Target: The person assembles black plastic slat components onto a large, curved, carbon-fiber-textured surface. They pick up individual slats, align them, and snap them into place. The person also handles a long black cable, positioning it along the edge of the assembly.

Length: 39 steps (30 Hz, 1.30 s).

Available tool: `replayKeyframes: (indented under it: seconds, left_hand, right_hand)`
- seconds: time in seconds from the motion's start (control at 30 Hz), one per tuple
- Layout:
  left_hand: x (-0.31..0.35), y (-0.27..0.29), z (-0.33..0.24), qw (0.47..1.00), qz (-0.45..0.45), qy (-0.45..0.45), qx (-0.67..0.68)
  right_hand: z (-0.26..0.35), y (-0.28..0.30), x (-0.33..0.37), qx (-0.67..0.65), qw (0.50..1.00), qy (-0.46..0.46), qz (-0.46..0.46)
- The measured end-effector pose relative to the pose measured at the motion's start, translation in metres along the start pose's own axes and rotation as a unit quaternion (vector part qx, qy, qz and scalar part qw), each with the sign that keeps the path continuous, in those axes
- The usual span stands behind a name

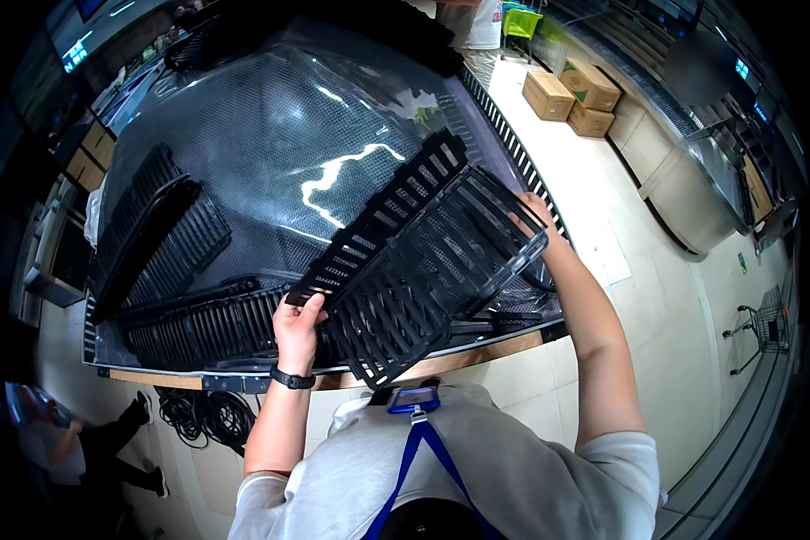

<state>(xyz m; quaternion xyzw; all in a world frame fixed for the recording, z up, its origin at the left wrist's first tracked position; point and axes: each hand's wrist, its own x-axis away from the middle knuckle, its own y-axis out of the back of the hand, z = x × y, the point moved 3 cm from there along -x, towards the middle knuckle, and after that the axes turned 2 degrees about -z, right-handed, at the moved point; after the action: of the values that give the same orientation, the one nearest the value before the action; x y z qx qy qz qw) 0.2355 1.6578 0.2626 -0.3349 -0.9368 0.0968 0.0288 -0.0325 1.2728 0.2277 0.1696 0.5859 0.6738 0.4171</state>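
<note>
A long black slotted plastic rack [400, 270] lies tilted across the front of the display table, between my two hands. My left hand [297, 328], with a black band on its wrist, is closed on the rack's near left corner, thumb on top. My right hand [535, 216] grips the rack's far right end, its fingers partly hidden behind the bars. Left of my left hand, a black slatted strip [207, 324] lies along the table's front edge. More black slatted pieces [162, 229] stand folded at the left. Under all this spreads a shiny clear plastic sheet [270, 126].
The table has a wooden front edge [432, 364] before my body. Coiled black cables [211, 418] lie on the floor below its left part. Cardboard boxes [549, 94] stand beyond the right side, near a metal counter [684, 198]. A shopping cart [760, 328] is far right. A person [72, 450] is at lower left.
</note>
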Motion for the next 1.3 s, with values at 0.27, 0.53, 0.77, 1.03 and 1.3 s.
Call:
replayKeyframes:
  seconds: [0.27, 0.53, 0.77, 1.03, 1.3]
  left_hand:
    - [0.001, -0.049, 0.009, 0.999, 0.036, -0.014, -0.013]
    - [0.007, -0.091, 0.006, 0.946, 0.215, -0.150, -0.189]
    - [-0.037, -0.099, 0.012, 0.755, 0.296, -0.160, -0.563]
    - [-0.057, -0.119, 0.009, 0.726, 0.328, -0.216, -0.565]
    - [-0.068, -0.119, -0.051, 0.851, 0.283, -0.107, -0.430]
  right_hand:
    - [0.099, 0.060, 0.140, -0.766, 0.580, -0.086, 0.264]
    - [0.137, 0.021, 0.185, -0.807, 0.558, -0.192, 0.030]
    - [0.102, 0.037, 0.211, -0.770, 0.587, -0.237, -0.082]
    - [0.101, 0.050, 0.222, -0.812, 0.517, -0.229, -0.145]
    - [0.118, 0.080, 0.218, -0.801, 0.503, -0.252, -0.205]
